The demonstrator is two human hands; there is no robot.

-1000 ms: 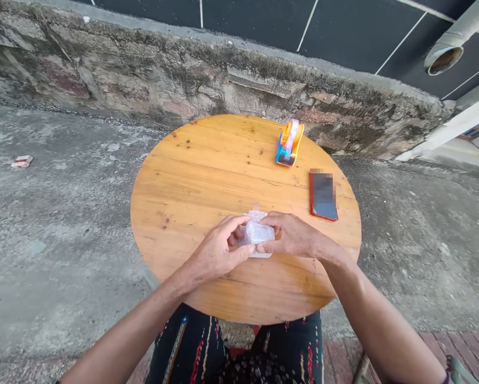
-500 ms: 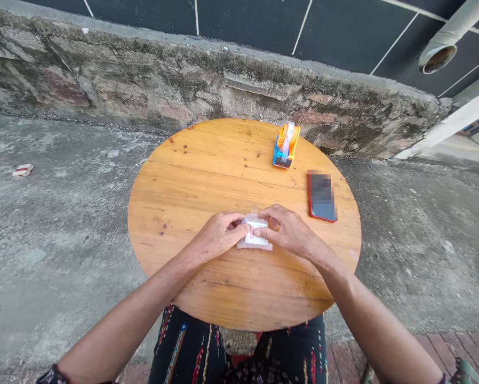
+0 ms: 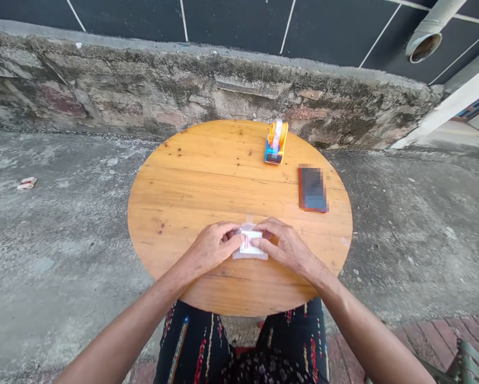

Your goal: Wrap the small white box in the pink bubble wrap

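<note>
A small white packet (image 3: 250, 250), with a pinkish mark on top, lies on its translucent plastic wrapping (image 3: 259, 256) near the front of the round table. My left hand (image 3: 214, 246) grips its left side, thumb on top and fingers curled at the far edge. From the right, my right hand (image 3: 286, 246) holds it in the same way, the two thumb tips close together over the mark. A short clear strip, like tape (image 3: 249, 218), sticks out past the packet's far edge. My fingertips are partly hidden behind the packet.
The wooden table (image 3: 191, 197) carries a blue and yellow tape dispenser (image 3: 276, 143) at its back right and a red-edged phone (image 3: 313, 189) at its right. Behind stands a low stone wall (image 3: 143, 90). A crumpled pack (image 3: 27, 183) lies on the concrete at left.
The camera view has shifted slightly, so the table, dispenser and phone appear further left. Both hands stay on the packet in almost the same grip.
</note>
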